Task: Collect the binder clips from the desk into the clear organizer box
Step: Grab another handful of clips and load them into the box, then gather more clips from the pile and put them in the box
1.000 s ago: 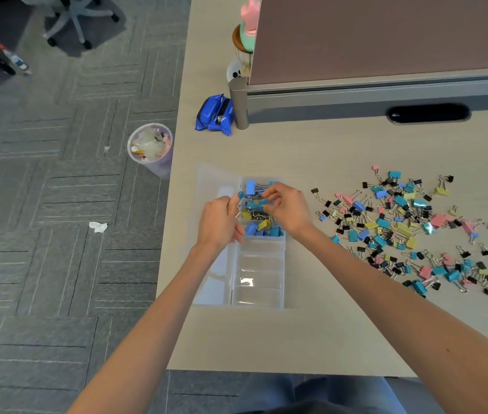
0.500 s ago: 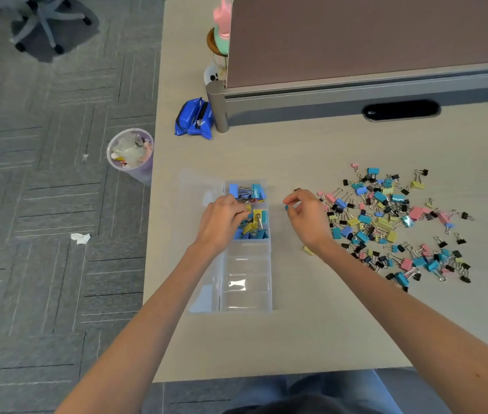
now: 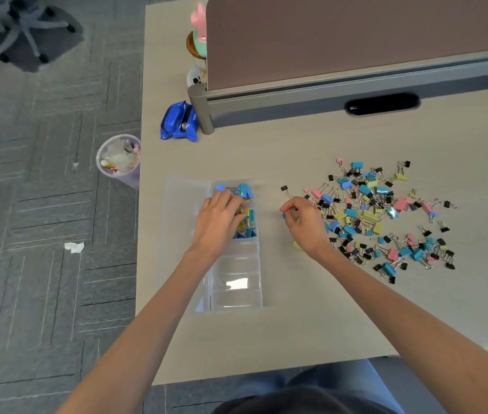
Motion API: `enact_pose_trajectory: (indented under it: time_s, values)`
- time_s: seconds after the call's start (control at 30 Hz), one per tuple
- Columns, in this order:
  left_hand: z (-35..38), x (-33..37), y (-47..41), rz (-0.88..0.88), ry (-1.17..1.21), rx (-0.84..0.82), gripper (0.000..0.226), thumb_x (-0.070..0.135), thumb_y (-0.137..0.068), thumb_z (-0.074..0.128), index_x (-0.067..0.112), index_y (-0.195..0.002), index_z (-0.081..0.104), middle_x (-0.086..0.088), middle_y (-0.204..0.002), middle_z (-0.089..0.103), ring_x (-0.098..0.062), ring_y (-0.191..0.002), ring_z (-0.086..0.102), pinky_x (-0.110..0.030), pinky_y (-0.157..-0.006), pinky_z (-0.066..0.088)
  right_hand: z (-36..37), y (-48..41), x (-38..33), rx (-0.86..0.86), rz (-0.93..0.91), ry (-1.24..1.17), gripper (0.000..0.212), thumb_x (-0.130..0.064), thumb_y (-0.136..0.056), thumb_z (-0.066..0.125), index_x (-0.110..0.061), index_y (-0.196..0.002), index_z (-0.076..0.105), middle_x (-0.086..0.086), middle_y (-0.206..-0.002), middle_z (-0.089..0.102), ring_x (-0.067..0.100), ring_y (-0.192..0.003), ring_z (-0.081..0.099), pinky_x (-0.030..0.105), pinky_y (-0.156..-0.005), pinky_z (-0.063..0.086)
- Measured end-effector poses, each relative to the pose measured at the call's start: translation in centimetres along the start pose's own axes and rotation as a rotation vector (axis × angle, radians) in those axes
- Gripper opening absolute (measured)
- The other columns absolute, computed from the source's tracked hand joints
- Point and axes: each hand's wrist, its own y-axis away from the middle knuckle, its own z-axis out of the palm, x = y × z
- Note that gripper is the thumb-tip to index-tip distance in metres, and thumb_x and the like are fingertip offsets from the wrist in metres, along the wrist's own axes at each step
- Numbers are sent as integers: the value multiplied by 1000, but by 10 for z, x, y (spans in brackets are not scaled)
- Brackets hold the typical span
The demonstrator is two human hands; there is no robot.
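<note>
Head view: clip [image 3: 286, 215] pinched by right hand [image 3: 305, 227] right of box [image 3: 236, 297]; to be carried over far end, released low. Left hand [image 3: 218, 222] laid on box, grasp unclear.

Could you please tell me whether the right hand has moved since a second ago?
Yes. The right hand, pinching a blue clip, has left the box and moved right, toward the clip pile.

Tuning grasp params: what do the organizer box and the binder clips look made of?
Organizer box: clear, seemingly rigid plastic, glossy; desk shows through, glare patch on it.
Binder clips: probably painted metal bodies, thin silvery wire handles; too small to confirm.
</note>
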Motion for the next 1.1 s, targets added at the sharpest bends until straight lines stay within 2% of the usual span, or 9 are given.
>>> enact_pose_trajectory:
  time_s: [0.1,0.23,0.37,0.53,0.63,0.73,0.8,0.93,1.1]
  values:
    - [6,27,-4,-16,115,7,20,30,-91,51,15,-95,62,1,-91,59,-21,-89,55,-32,-76,44,-12,5,9,0,25,-25,17,-1,-89,51,-13,-95,61,-2,-95,62,16,-70,58,34,-62,52]
    - [23,68,-10,-15,236,-58,7,21,-91,60,15,-94,61,3,-88,57,-16,-84,54,-25,-68,40,-35,14,27,24,63,-19,18,0,-90,52,-13,-95,62,3,-87,64,20,-69,60,33,-62,53]
    - [41,107,-16,26,258,-116,8,19,-91,61,15,-97,62,3,-93,61,-12,-86,57,-27,-69,47,-64,22,53,43,90,-7,19,1,-89,51,-14,-95,62,3,-87,65,24,-71,61,39,-64,54]
    - [64,151,-25,-16,287,-168,8,19,-92,60,16,-99,63,7,-96,61,-3,-86,51,-17,-71,38,-104,25,90,58,112,44,19,0,-90,53,-17,-93,61,0,-91,64,17,-72,60,35,-64,55]
    - [77,178,-32,-53,317,-193,6,20,-93,59,17,-98,62,9,-97,61,-6,-87,55,-19,-70,41,-129,23,116,55,122,76,18,-3,-90,54,-19,-95,61,-2,-89,65,17,-72,61,35,-61,55]
    - [92,204,-42,-113,320,-206,7,20,-92,60,18,-98,61,8,-98,59,-6,-85,56,-25,-70,49,-155,18,136,32,108,113,18,-1,-90,53,-14,-97,62,-2,-93,62,11,-72,57,18,-54,43]
    - [104,220,-50,-149,283,-205,10,21,-91,62,16,-100,60,6,-100,58,-8,-85,56,-25,-69,50,-170,13,149,17,103,135,18,-1,-90,53,-14,-98,62,-3,-92,61,7,-70,55,15,-53,38]
    - [124,247,-67,-232,192,-184,22,28,-89,64,16,-106,57,2,-105,55,-13,-93,54,-23,-68,44,-190,3,175,23,87,155,19,0,-89,53,-14,-98,63,-2,-99,59,9,-73,54,22,-62,46]
    - [144,270,-84,-330,126,-161,35,35,-87,65,10,-110,54,-4,-108,55,-19,-100,51,-29,-78,50,-207,-7,195,22,46,206,20,2,-87,53,-11,-98,61,0,-103,56,16,-82,55,30,-69,48]
